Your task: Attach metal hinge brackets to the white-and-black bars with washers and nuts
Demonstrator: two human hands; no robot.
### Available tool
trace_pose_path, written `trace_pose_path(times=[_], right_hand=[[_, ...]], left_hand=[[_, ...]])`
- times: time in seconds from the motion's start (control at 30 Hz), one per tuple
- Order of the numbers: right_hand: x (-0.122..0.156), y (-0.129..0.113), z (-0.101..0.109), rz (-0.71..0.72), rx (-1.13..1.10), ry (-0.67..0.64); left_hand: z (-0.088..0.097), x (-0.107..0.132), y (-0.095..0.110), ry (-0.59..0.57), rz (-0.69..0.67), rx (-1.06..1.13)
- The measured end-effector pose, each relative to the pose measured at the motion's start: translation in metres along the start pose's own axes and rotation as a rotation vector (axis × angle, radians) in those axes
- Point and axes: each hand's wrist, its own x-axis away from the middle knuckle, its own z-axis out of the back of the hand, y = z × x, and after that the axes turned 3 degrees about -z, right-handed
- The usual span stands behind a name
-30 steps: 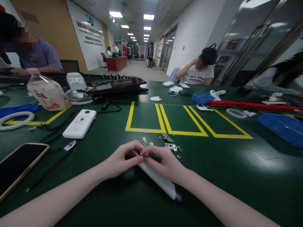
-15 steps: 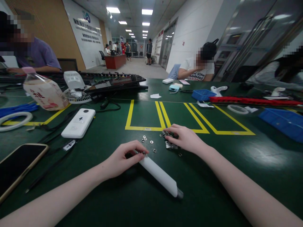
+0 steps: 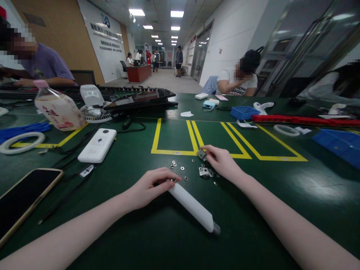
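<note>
My left hand [image 3: 157, 183] is closed in a pinch, with a small metal nut [image 3: 173, 180] showing at its fingertips. Those fingertips are at the upper end of a white tube [image 3: 192, 206] with a grey tip, which slants over the green table; whether they touch it I cannot tell. Between the thumb and fingers of my right hand [image 3: 219, 159] is a small metal block with holes [image 3: 201, 154], tilted up. Just below it lie more metal blocks [image 3: 206, 172]. Several loose nuts [image 3: 182, 168] are scattered between my hands.
A white power bank [image 3: 97, 145] and a phone [image 3: 25, 198] lie left, with black cables nearby. Behind them stands a drink bottle [image 3: 59, 107]. Yellow tape [image 3: 168, 152] marks the table ahead. Blue bins [image 3: 337, 144] are on the right. Several people are around the table.
My right hand has lifted one metal block up and away from the others, which now show on the table. My left hand keeps its pinch beside the white tube.
</note>
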Motion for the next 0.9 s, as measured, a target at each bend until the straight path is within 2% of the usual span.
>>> trace_pose_path(times=[0.2,0.43,0.5,0.6,0.67,0.77,0.83,0.9], right_hand=[[0.003,-0.005,-0.005,0.018,0.03,-0.015],[0.002,0.001,-0.008,-0.018,-0.053,0.039],[0.003,-0.004,-0.007,-0.023,-0.099,0.058],[0.008,-0.026,-0.001,-0.013,-0.218,0.047],[0.013,-0.047,0.003,-0.011,-0.467,-0.064],[0.022,-0.077,0.007,-0.042,-0.889,-0.346],[0.028,-0.09,0.007,-0.093,-1.014,-0.475],[0.032,-0.097,0.003,-0.155,-1.061,-0.542]], left_hand=[[0.0,0.001,-0.001,-0.008,-0.014,0.002],[-0.003,0.001,0.005,0.021,0.01,0.055],[-0.003,0.002,0.006,0.025,0.027,0.068],[-0.003,0.002,0.004,0.026,0.04,0.089],[-0.003,0.003,0.001,0.022,0.046,0.104],[-0.004,0.002,-0.003,0.019,0.033,0.123],[-0.004,0.001,-0.003,0.016,0.022,0.139],[-0.004,0.0,-0.002,0.01,0.01,0.161]])
